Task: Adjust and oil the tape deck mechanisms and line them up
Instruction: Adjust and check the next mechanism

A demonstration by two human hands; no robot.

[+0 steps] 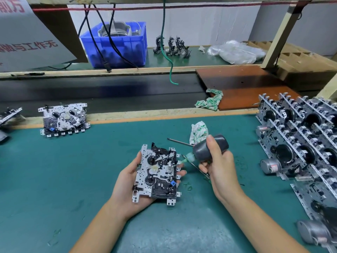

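Note:
My left hand (127, 181) holds a tape deck mechanism (156, 173) flat in its palm, face up, with the fingertips curled round its right edge. My right hand (218, 167) grips a dark grey oil bottle (209, 147), tilted so that its greenish nozzle (184, 161) touches the mechanism's right side. A thin tool also runs under the right hand's fingers. Behind the bottle a screwdriver (179, 141) lies on the green mat (73, 170). One finished mechanism (63, 118) sits at the mat's far left edge.
Rows of stacked mechanisms with motors (300, 143) fill the right side. A crumpled cloth (198, 132) lies behind the bottle, and another cloth (209, 100) rests on a brown board (242, 83). Beyond the black conveyor belt (100, 90) stands a blue crate (116, 44).

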